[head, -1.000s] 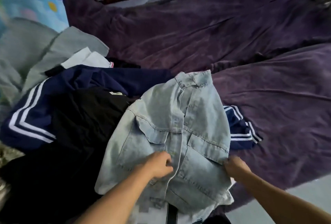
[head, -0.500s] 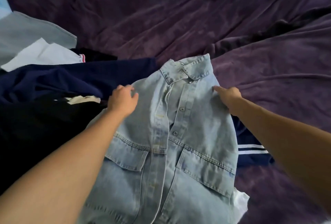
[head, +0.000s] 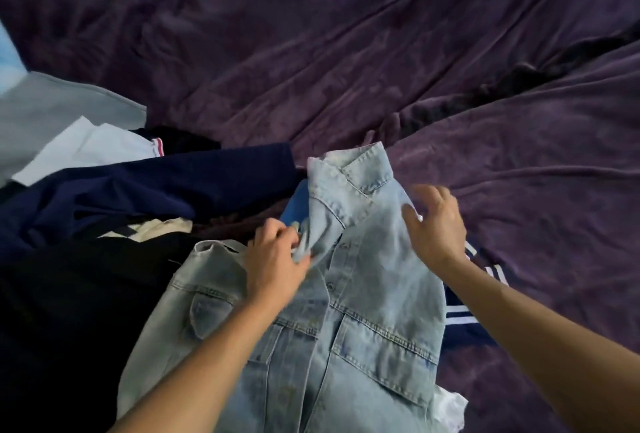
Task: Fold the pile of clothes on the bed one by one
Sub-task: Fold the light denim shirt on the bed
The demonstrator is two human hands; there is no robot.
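Bunched inward since the earlier frame, the denim shirt (head: 363, 294) was laid lengthwise on the bed (head: 519, 190), atop the clothes pile (head: 104, 207), collar far, hem near. Its left shoulder was pinched by the left hand (head: 277, 259); the right hand (head: 436, 224) was spread loosely on the right shoulder.

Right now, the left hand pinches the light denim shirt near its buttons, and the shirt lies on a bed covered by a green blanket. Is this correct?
Not quite: the blanket is purple, not green, as the head view shows. The rest holds: the left hand pinches the light denim shirt near its buttons.
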